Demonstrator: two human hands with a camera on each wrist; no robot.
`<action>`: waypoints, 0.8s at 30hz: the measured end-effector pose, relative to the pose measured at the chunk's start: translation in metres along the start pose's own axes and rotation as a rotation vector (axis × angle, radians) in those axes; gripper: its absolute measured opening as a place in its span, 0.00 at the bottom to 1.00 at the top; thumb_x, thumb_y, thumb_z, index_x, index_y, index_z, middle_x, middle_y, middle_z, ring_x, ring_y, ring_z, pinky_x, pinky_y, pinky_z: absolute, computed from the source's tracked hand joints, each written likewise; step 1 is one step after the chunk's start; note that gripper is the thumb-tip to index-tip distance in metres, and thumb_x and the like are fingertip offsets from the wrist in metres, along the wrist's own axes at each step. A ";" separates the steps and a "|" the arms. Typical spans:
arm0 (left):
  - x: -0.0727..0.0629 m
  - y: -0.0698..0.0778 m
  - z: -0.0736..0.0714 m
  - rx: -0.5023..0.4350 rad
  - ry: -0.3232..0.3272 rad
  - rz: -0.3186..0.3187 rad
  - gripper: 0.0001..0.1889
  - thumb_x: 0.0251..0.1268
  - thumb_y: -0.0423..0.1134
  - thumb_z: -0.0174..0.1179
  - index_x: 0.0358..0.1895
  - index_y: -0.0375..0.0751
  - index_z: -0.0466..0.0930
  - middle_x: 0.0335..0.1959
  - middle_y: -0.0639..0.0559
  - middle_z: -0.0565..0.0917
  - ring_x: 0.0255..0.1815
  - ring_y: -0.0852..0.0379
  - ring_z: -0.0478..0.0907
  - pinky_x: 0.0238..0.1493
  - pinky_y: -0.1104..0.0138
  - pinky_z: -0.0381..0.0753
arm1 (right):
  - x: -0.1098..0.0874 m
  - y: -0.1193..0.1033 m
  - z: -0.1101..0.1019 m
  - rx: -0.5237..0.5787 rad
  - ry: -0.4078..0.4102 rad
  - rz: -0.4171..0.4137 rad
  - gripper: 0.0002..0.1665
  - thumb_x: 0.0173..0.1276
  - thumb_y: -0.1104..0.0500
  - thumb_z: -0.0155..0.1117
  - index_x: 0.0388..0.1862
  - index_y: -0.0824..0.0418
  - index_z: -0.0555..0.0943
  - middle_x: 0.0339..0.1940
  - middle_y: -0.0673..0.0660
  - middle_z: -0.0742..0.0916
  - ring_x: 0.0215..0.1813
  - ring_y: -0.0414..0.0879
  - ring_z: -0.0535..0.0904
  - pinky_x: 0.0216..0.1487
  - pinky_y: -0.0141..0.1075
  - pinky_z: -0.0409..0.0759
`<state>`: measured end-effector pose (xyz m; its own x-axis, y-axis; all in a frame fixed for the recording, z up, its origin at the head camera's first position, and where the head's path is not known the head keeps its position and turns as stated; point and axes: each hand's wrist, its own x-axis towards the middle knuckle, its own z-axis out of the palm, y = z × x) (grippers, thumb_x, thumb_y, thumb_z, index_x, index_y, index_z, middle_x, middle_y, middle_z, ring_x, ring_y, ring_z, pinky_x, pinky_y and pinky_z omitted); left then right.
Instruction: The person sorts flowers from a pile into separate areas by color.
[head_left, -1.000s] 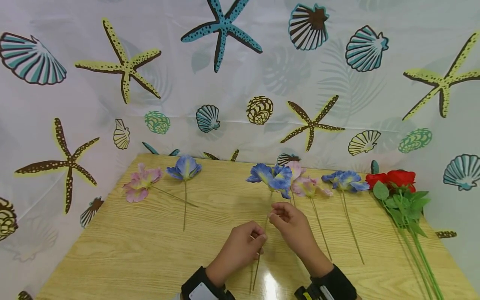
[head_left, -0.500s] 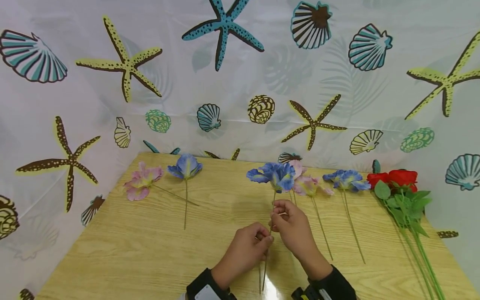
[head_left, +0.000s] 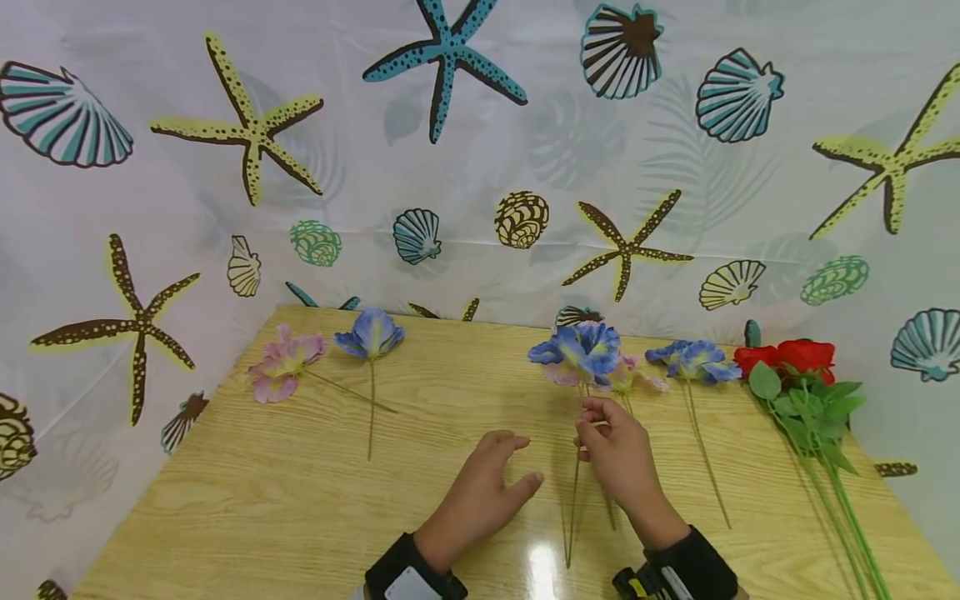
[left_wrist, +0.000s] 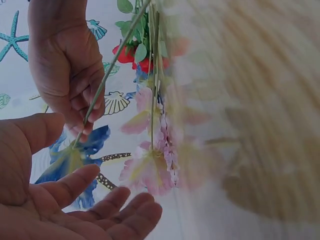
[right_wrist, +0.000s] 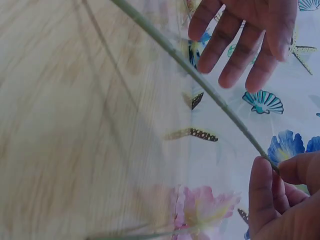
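Between thumb and fingers my right hand [head_left: 622,458] pinches the thin green stem [right_wrist: 200,80] of a blue artificial flower [head_left: 579,348], just below the bloom. The flower stands with its bloom toward the back and overlaps pink flowers [head_left: 628,377] lying behind it. To the left of the stem, my left hand [head_left: 480,492] is spread, thumb apart from the fingers and nothing in its grasp. In the left wrist view, the held blue bloom [left_wrist: 65,162] hangs beyond my left fingers [left_wrist: 125,215].
Another blue flower [head_left: 692,361] and red roses [head_left: 804,357] with leafy stems lie at the right. At the left of the wooden table [head_left: 247,517] are a pink flower [head_left: 281,367] and a blue one [head_left: 371,335]. A patterned cloth [head_left: 465,183] hangs behind.
The blue flower has moved to the right, carried by my right hand. My left hand, which held the lower stem, has let go and its fingers have spread.
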<state>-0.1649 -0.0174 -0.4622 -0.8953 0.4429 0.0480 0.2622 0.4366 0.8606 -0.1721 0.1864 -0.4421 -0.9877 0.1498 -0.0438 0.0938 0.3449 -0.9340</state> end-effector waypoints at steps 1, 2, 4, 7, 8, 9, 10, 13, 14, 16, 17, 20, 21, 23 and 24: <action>0.000 0.000 0.000 0.022 0.005 -0.002 0.27 0.71 0.47 0.61 0.67 0.34 0.73 0.68 0.35 0.68 0.67 0.38 0.67 0.59 0.44 0.72 | 0.001 0.002 -0.003 -0.010 0.008 0.002 0.21 0.76 0.63 0.55 0.66 0.63 0.73 0.48 0.62 0.78 0.44 0.58 0.81 0.40 0.43 0.84; 0.000 -0.001 0.000 0.044 0.007 -0.006 0.27 0.71 0.46 0.60 0.67 0.35 0.72 0.70 0.34 0.66 0.69 0.36 0.66 0.60 0.43 0.71 | 0.003 0.003 -0.006 -0.015 0.016 0.005 0.21 0.77 0.63 0.54 0.66 0.63 0.73 0.48 0.62 0.78 0.44 0.58 0.81 0.40 0.42 0.84; 0.001 -0.002 -0.001 0.083 0.008 -0.015 0.27 0.72 0.47 0.60 0.69 0.36 0.71 0.72 0.34 0.62 0.71 0.35 0.63 0.61 0.42 0.70 | 0.005 0.005 -0.012 -0.030 0.031 0.012 0.22 0.77 0.63 0.53 0.67 0.63 0.73 0.49 0.62 0.78 0.44 0.56 0.81 0.40 0.41 0.84; 0.002 -0.006 -0.003 0.122 0.013 -0.021 0.28 0.72 0.48 0.60 0.69 0.38 0.71 0.74 0.34 0.60 0.72 0.33 0.60 0.62 0.41 0.69 | 0.010 0.008 -0.025 -0.061 0.055 0.022 0.23 0.78 0.61 0.52 0.69 0.64 0.71 0.52 0.62 0.78 0.45 0.54 0.81 0.40 0.40 0.83; 0.003 -0.007 -0.004 0.128 0.016 -0.018 0.28 0.72 0.48 0.60 0.69 0.38 0.71 0.74 0.34 0.60 0.72 0.33 0.60 0.61 0.41 0.69 | 0.011 0.009 -0.030 -0.072 0.064 0.025 0.24 0.78 0.61 0.52 0.70 0.64 0.71 0.52 0.62 0.77 0.45 0.53 0.81 0.41 0.40 0.83; 0.003 -0.007 -0.005 0.132 0.021 -0.017 0.28 0.72 0.48 0.60 0.69 0.38 0.71 0.74 0.33 0.60 0.72 0.33 0.59 0.62 0.41 0.69 | 0.013 0.010 -0.036 -0.086 0.074 0.028 0.24 0.78 0.60 0.52 0.70 0.65 0.71 0.53 0.62 0.77 0.45 0.52 0.81 0.41 0.39 0.83; 0.003 -0.008 -0.006 0.134 0.027 -0.017 0.29 0.71 0.48 0.60 0.69 0.38 0.71 0.74 0.33 0.59 0.72 0.33 0.59 0.62 0.41 0.69 | 0.014 0.011 -0.040 -0.102 0.085 0.027 0.25 0.78 0.60 0.52 0.71 0.65 0.70 0.54 0.63 0.77 0.45 0.51 0.81 0.41 0.38 0.83; 0.003 -0.012 -0.011 0.161 0.055 -0.011 0.28 0.71 0.48 0.60 0.69 0.37 0.71 0.74 0.33 0.60 0.72 0.33 0.59 0.62 0.42 0.68 | 0.020 0.012 -0.056 -0.164 0.127 0.014 0.25 0.78 0.59 0.52 0.71 0.66 0.71 0.53 0.63 0.78 0.43 0.47 0.81 0.40 0.37 0.84; 0.003 -0.013 -0.013 0.172 0.062 -0.008 0.28 0.71 0.48 0.61 0.69 0.37 0.71 0.74 0.33 0.60 0.72 0.33 0.59 0.62 0.42 0.68 | 0.022 0.012 -0.061 -0.190 0.144 0.004 0.25 0.78 0.59 0.51 0.70 0.66 0.71 0.53 0.63 0.78 0.42 0.47 0.81 0.40 0.37 0.84; 0.004 -0.017 -0.020 0.200 0.077 -0.002 0.28 0.71 0.47 0.61 0.68 0.37 0.71 0.74 0.32 0.59 0.73 0.33 0.58 0.62 0.42 0.68 | 0.026 0.014 -0.073 -0.242 0.171 -0.010 0.25 0.79 0.58 0.51 0.70 0.66 0.72 0.53 0.63 0.79 0.43 0.50 0.81 0.39 0.37 0.84; 0.005 -0.019 -0.024 0.222 0.086 0.006 0.27 0.71 0.47 0.61 0.68 0.37 0.72 0.73 0.32 0.60 0.73 0.33 0.58 0.63 0.43 0.69 | 0.028 0.014 -0.079 -0.274 0.184 -0.014 0.25 0.79 0.57 0.50 0.69 0.66 0.72 0.53 0.64 0.79 0.44 0.51 0.81 0.39 0.37 0.84; 0.007 -0.025 -0.038 0.271 0.116 0.009 0.27 0.71 0.46 0.61 0.67 0.36 0.72 0.73 0.31 0.60 0.73 0.33 0.57 0.63 0.43 0.68 | 0.035 0.018 -0.097 -0.351 0.216 -0.020 0.25 0.79 0.56 0.49 0.68 0.68 0.72 0.53 0.65 0.80 0.46 0.56 0.81 0.35 0.34 0.82; 0.008 -0.028 -0.043 0.285 0.130 0.005 0.27 0.71 0.45 0.62 0.67 0.35 0.72 0.72 0.31 0.61 0.73 0.34 0.58 0.63 0.44 0.69 | 0.037 0.020 -0.104 -0.379 0.232 -0.021 0.25 0.79 0.56 0.49 0.68 0.68 0.73 0.52 0.66 0.80 0.46 0.57 0.81 0.33 0.33 0.81; 0.009 -0.033 -0.053 0.320 0.162 -0.008 0.26 0.70 0.44 0.62 0.66 0.34 0.73 0.71 0.31 0.63 0.72 0.33 0.59 0.63 0.44 0.69 | 0.042 0.023 -0.116 -0.414 0.257 -0.014 0.25 0.79 0.56 0.48 0.67 0.69 0.73 0.52 0.67 0.81 0.44 0.57 0.81 0.30 0.32 0.78; 0.009 -0.036 -0.058 0.335 0.179 -0.020 0.26 0.70 0.44 0.63 0.66 0.34 0.73 0.70 0.31 0.63 0.71 0.33 0.60 0.62 0.45 0.70 | 0.044 0.025 -0.121 -0.430 0.267 -0.010 0.25 0.79 0.56 0.48 0.67 0.69 0.73 0.52 0.67 0.81 0.44 0.57 0.81 0.29 0.33 0.77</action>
<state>-0.2034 -0.0741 -0.4632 -0.9426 0.3005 0.1460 0.3203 0.6891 0.6500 -0.1983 0.3141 -0.4247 -0.9279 0.3566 0.1090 0.1827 0.6897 -0.7007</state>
